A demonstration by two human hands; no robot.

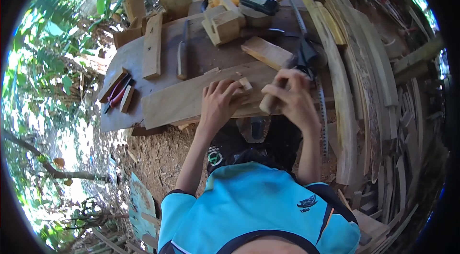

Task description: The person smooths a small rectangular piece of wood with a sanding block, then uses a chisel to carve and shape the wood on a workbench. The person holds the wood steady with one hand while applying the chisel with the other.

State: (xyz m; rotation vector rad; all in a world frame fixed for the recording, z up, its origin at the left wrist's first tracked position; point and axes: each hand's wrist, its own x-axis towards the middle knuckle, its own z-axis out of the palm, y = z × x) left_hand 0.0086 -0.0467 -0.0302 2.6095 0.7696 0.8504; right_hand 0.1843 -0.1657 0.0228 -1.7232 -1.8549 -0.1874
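A long flat board (179, 103) lies along the near side of the workbench. On it rests my left hand (221, 99), its fingers bent and its thumb and fingertips pinching a small pale wood block (246, 83). My right hand (293, 92) is closed around a thick wooden handle (270, 102), just right of the block. What is fixed to that handle is hidden by the hand. Beyond my right hand lies a black-handled saw (306, 55). A short, light wood offcut (268, 52) sits behind the board.
Red-handled pliers (117, 95) lie between wood pieces at the bench's left end. A wooden-handled tool (182, 60), a wood plank (152, 45), a yellow carved piece (223, 24) and a dark case (258, 2) are farther back. Long wood strips (342, 96) stand close on the right.
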